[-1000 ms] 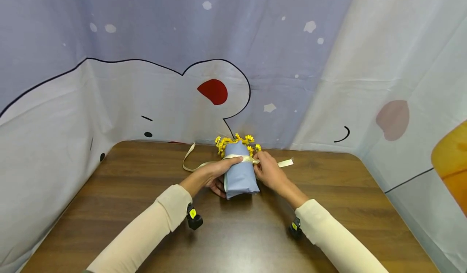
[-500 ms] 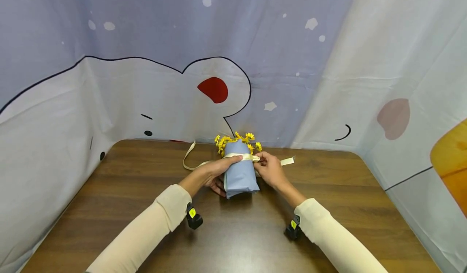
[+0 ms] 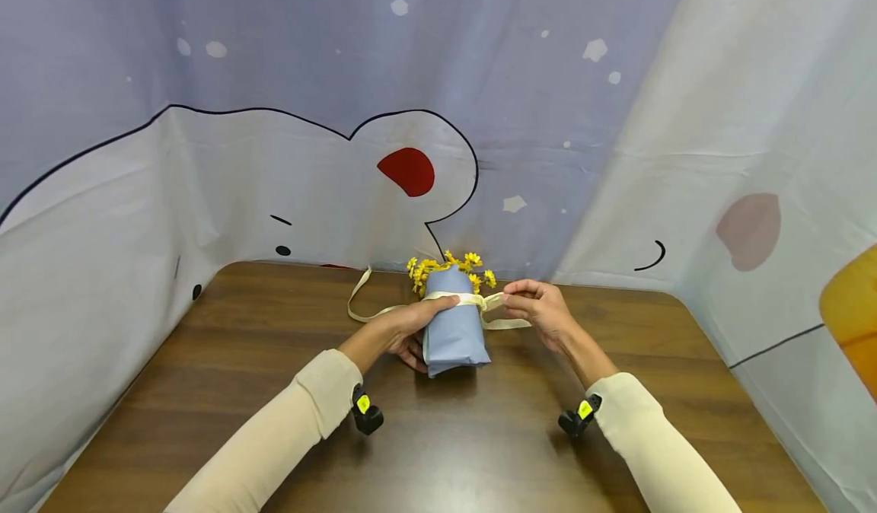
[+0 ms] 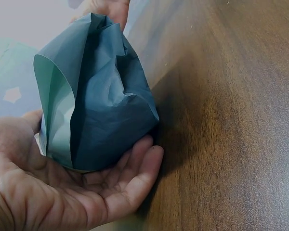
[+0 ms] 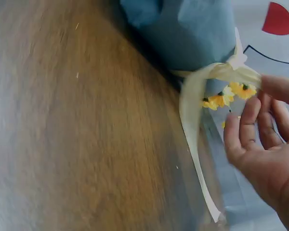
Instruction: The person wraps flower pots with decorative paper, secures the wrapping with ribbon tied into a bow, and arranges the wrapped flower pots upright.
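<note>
A pale, cartoon-printed curtain hangs all round us, and against it stands a brown wood-grain counter. Near its far edge, about halfway along, is a blue paper-wrapped bundle with yellow flowers showing beyond its far end. Its long axis runs almost straight away from the person, blossoms pointing to the curtain. I can't quite tell whether the near end rests on the wood.

A cream ribbon crosses the wrapping near the flower end and gathers in a knot at the bundle's right side. That knot lies between the two hands, just beyond the left thumb's tip and just left of the right fingertips. The left hand has its grip round the bundle, thumb over the top, fingers curled beneath. The right hand stands clear of the paper, its grip pinching the ribbon close to the knot, so the pinched length runs crosswise to the bundle. One loose tail trails below that hand; another curls out to the left.
</note>
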Demonstrator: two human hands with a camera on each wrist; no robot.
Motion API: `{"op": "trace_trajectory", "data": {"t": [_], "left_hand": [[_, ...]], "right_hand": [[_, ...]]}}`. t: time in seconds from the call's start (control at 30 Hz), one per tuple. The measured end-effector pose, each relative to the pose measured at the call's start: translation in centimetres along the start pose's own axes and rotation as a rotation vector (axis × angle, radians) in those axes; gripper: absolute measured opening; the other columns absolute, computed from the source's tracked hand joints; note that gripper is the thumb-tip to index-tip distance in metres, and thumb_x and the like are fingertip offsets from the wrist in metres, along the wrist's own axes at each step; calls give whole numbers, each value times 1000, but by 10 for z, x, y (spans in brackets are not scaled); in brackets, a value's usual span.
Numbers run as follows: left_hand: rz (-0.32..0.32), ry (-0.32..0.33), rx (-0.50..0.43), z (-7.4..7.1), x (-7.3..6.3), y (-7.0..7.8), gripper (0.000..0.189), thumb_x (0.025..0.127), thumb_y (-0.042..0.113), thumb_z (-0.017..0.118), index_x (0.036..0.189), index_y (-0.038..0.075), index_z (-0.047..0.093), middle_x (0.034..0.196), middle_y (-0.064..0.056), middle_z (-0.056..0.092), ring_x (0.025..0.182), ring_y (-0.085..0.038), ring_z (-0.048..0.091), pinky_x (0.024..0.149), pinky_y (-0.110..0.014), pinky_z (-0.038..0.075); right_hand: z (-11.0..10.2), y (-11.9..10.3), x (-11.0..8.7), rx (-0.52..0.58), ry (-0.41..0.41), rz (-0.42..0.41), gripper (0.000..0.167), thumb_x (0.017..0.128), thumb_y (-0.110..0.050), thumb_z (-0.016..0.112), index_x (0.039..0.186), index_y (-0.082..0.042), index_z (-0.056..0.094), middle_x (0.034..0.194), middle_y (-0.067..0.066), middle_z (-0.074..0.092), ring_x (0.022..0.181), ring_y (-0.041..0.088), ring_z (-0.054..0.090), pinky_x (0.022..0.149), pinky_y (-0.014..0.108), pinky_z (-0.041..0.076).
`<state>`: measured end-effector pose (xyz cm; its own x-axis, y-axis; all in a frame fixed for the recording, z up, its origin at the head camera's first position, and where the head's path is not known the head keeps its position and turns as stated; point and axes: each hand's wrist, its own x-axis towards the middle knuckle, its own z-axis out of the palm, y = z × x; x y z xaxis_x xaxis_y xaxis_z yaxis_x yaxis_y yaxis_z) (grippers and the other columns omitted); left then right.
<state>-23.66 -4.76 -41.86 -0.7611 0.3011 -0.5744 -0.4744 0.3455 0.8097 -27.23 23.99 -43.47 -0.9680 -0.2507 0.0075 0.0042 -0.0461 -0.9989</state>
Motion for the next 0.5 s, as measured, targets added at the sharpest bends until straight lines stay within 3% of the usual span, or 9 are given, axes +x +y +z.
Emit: {"op": "trace_trajectory", "data": {"t": [0.1, 0.2, 0.27, 0.33, 0.43, 0.5], "left_hand": [[-1, 0, 1, -1, -1, 0, 93, 100, 80, 57, 145, -2, 56, 109, -22, 74, 97, -39, 81, 84, -56, 70], [-1, -3, -2, -1, -1, 1, 93, 100, 79, 57, 146, -2, 55, 109, -22, 73, 97, -38, 81, 84, -56, 70], [-1, -5, -2, -1, -1, 1, 93, 100, 79, 57, 146, -2, 54, 109, -21, 73, 97, -38, 81, 84, -56, 70], [0, -5, -2, -1, -2, 2, 93, 100, 79, 57, 147, -1, 54, 110, -21, 73, 97, -38, 81, 84, -55, 70], [0, -2, -1, 0, -2, 2, 92, 100, 79, 57, 147, 0, 54, 110, -21, 73, 97, -38, 81, 83, -55, 70], [-2, -2, -1, 1, -2, 1, 92, 101, 79, 57, 148, 0, 53, 111, -21, 72, 97, -38, 80, 83, -55, 70]], "right_hand": [[0, 0, 2, 103, -36, 9, 10, 111, 7, 56, 116, -1, 60, 103, 1, 66, 95, 15, 76, 93, 34, 69], [-1, 0, 3, -59, -54, -20, 10, 113, 4, 54, 124, 3, 54, 104, 4, 57, 88, 14, 68, 79, 31, 68], [-3, -5, 3, -305, -77, -69, 20, 113, -2, 60, 131, 6, 56, 106, 6, 56, 88, 13, 62, 75, 28, 63], [-9, -13, 3, -620, -112, -147, 25, 111, -10, 70, 130, 4, 63, 105, 8, 63, 87, 14, 61, 73, 30, 58], [-23, -31, 3, -1119, -131, -291, 19, 103, -20, 83, 114, -5, 77, 98, 6, 77, 83, 18, 68, 74, 36, 57], [-36, -42, 2, -1370, -113, -387, 9, 98, -16, 86, 102, -11, 80, 91, 5, 81, 76, 22, 72, 68, 43, 58]]}}
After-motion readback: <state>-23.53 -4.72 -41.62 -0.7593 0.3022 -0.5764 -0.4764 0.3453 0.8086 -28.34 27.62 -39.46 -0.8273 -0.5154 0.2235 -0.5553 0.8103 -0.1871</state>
